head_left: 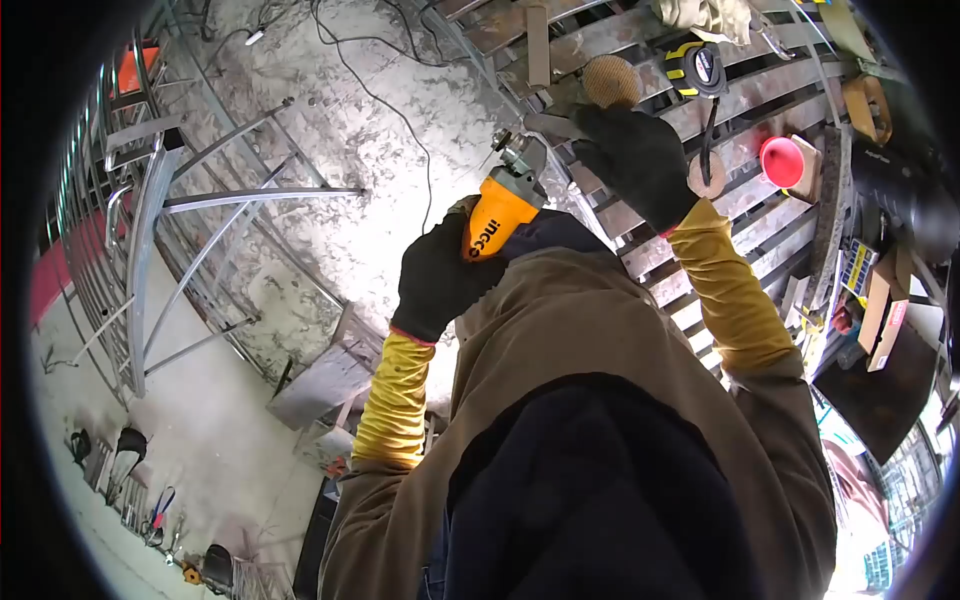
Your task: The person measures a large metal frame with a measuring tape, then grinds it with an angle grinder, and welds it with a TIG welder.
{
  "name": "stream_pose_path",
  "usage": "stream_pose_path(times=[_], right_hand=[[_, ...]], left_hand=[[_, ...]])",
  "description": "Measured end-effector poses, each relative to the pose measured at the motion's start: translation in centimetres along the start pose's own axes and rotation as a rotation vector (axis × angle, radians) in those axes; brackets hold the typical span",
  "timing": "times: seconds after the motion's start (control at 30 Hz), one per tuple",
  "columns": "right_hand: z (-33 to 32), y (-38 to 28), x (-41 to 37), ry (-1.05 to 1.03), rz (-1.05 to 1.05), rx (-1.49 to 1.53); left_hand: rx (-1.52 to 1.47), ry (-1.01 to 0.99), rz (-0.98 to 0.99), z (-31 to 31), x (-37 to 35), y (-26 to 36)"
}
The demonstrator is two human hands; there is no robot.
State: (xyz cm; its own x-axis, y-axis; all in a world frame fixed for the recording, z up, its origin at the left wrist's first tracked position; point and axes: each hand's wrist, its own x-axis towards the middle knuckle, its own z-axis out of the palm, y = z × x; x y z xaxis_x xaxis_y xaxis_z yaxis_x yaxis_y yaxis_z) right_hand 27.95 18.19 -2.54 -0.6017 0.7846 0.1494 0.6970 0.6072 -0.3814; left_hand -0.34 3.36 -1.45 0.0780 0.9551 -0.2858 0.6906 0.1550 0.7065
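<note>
Left grip [440, 280]: clamped on the orange grinder [500, 212], beside the slatted tabletop [752, 112].
Right grip [635, 165]: at the edge of the round disc [612, 80]; whether closed on it could not be told.
Spindle [512, 148]: exposed; an accidental switch press could have snagged a glove [428, 300].
Tabletop: gapped; a fumbled small part could have dropped through.
Tape measure [693, 68]: near the disc; a careless reach could have knocked it.

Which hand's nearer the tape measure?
Right. The right hand is just down-left of the tape measure in view; the left hand is farther down-left, around the orange grinder.
</note>
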Motion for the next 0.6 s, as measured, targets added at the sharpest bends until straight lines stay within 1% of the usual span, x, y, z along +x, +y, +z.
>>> stream_pose_path(times=[0.07, 0.17, 0.3, 0.37, 0.6], right_hand=[[0.36, 0.03, -0.01, 0.003, -0.002, -0.099], [0.28, -0.15, 0.22, -0.033, 0.007, -0.113], [0.91, 0.32, -0.1, -0.023, 0.036, -0.095], [1.18, 0.62, -0.1, 0.086, -0.041, -0.023], [0.69, 0.27, 0.12, 0.059, -0.047, -0.06]], left_hand=[[0.014, -0.016, 0.004, -0.09, 0.12, 0.05], [0.001, -0.008, 0.004, -0.08, 0.23, 0.3], [0.02, -0.006, 0.03, -0.05, 0.47, 0.09], [0.042, -0.034, -0.009, -0.33, 0.52, 0.26], [0.011, -0.077, -0.06, -0.73, 0.25, 0.79]])
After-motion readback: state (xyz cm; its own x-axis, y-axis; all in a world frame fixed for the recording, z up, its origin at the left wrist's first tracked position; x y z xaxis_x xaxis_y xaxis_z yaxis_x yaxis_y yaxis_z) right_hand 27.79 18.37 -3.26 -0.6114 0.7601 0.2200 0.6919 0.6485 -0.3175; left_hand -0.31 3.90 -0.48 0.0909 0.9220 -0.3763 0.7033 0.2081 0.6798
